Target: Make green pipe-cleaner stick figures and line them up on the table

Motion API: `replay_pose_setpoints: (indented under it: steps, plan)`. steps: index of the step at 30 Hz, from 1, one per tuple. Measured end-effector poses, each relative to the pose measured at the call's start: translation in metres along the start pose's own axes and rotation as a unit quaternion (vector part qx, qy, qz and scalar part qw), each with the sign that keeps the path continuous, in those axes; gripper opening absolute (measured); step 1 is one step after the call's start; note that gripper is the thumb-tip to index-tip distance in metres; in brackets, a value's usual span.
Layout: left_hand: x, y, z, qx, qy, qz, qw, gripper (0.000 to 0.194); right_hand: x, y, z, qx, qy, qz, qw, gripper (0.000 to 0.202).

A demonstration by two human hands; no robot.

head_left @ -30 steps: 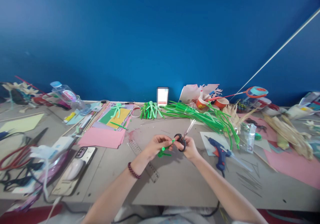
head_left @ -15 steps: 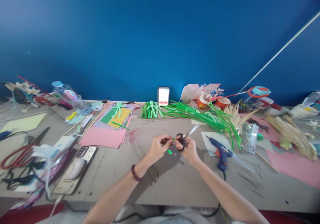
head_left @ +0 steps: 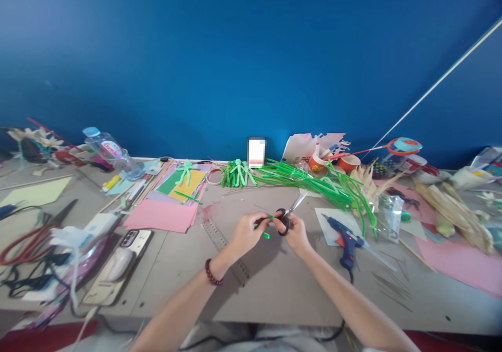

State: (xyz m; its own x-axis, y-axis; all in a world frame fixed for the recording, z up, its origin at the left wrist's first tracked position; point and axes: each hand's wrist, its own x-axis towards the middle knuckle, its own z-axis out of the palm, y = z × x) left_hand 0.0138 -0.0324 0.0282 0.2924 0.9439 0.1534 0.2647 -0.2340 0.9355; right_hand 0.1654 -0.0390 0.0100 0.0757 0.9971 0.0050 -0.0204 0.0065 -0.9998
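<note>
My left hand, with a dark red bead bracelet at the wrist, pinches a short green pipe cleaner whose end curls below the fingers. Close beside it, my right hand is closed around the black handles of a pair of scissors, the blades pointing up and away to the right. The fingertips of both hands nearly meet at the green strand, and the right ones seem to touch it. Under my left forearm lies a clear ruler. Farther back stand small green pipe-cleaner figures.
A heap of green pipe cleaners lies behind the hands. To the right is a blue glue gun on white paper. Pink sheets, a phone under a white mouse, and red-handled scissors are at left.
My right hand and the scissors have shifted slightly left, and the blades look closer together. My left hand has stayed nearly in place, still pinching the green pipe cleaner.
</note>
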Motion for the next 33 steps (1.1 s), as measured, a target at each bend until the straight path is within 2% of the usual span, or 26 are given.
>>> replay_pose_setpoints:
  steps: [12, 16, 25, 30, 33]
  plan:
    - [-0.003, 0.001, 0.000, 0.033, 0.009, 0.028, 0.999, 0.022, 0.000, -0.005, 0.000, -0.003, -0.018, 0.000, 1.000, 0.038]
    - [-0.005, -0.001, 0.003, 0.046, 0.023, 0.036, 0.998, 0.020, -0.002, -0.003, 0.000, -0.007, -0.009, -0.015, 1.000, 0.033]
    - [-0.006, -0.006, 0.005, 0.008, 0.027, 0.025, 0.999, 0.014, -0.002, 0.005, 0.001, -0.046, 0.027, -0.053, 0.997, 0.024]
    - [-0.007, -0.007, 0.006, 0.063, 0.020, 0.059, 0.996, 0.016, -0.004, 0.007, 0.002, -0.051, 0.019, -0.068, 0.996, 0.017]
    - [-0.006, -0.005, 0.006, 0.076, 0.026, 0.058, 0.995, 0.017, -0.004, 0.005, 0.003, -0.035, 0.020, -0.052, 0.998, 0.020]
